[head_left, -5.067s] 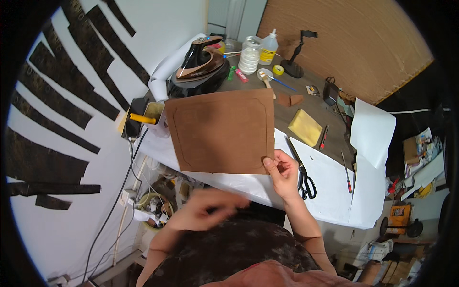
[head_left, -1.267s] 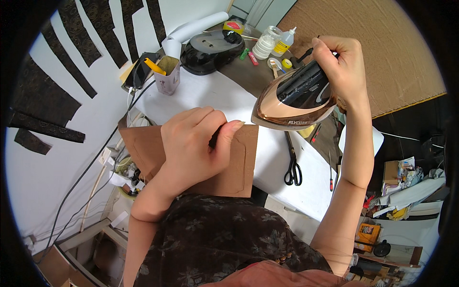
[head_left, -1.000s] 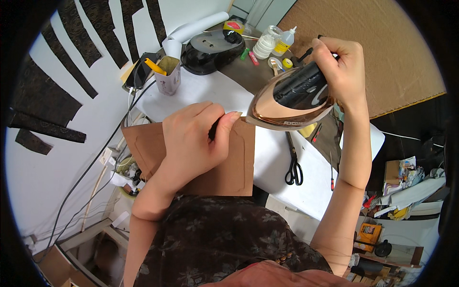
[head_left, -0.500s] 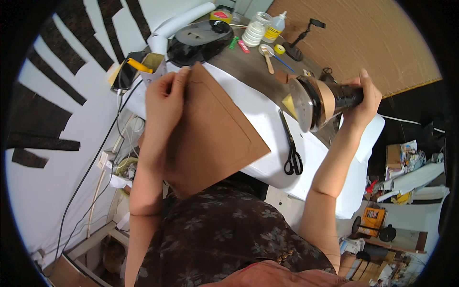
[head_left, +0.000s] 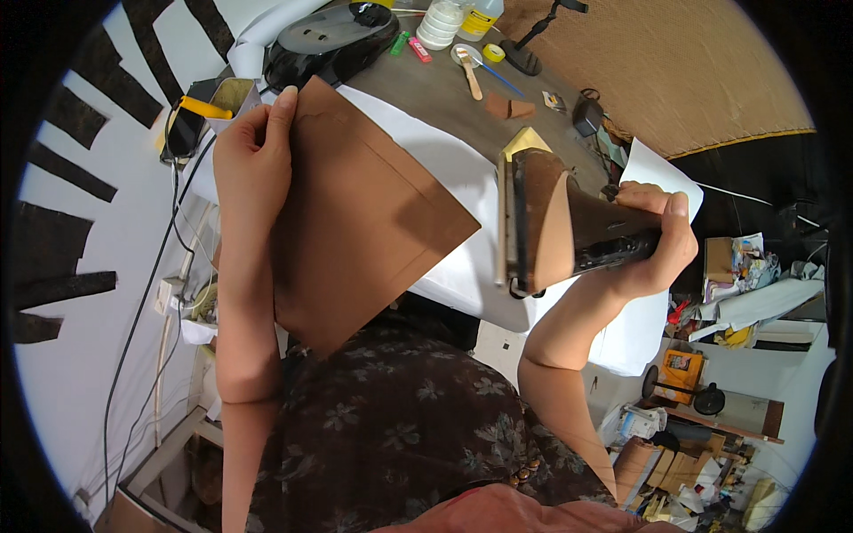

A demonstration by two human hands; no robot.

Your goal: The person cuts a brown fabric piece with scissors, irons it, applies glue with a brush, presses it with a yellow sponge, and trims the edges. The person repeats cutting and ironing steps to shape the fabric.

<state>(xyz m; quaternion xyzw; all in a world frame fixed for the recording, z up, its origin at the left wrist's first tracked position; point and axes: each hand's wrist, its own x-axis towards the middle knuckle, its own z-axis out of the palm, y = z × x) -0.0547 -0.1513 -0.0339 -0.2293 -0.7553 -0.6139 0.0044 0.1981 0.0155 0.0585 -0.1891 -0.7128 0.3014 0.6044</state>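
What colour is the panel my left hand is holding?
Plain brown; the panel in your left hand shows best in the head view.

The brown board (head_left: 369, 209) is flat and has four sides, with a thin line running near its edge. It is held by the left hand (head_left: 253, 160) and turned aslant, so that one corner points upward and another to the right. The iron (head_left: 548, 218), dark with a copper-coloured band, is in the right hand (head_left: 662, 235). Its plate stands almost vertical, facing the board, apart from it.
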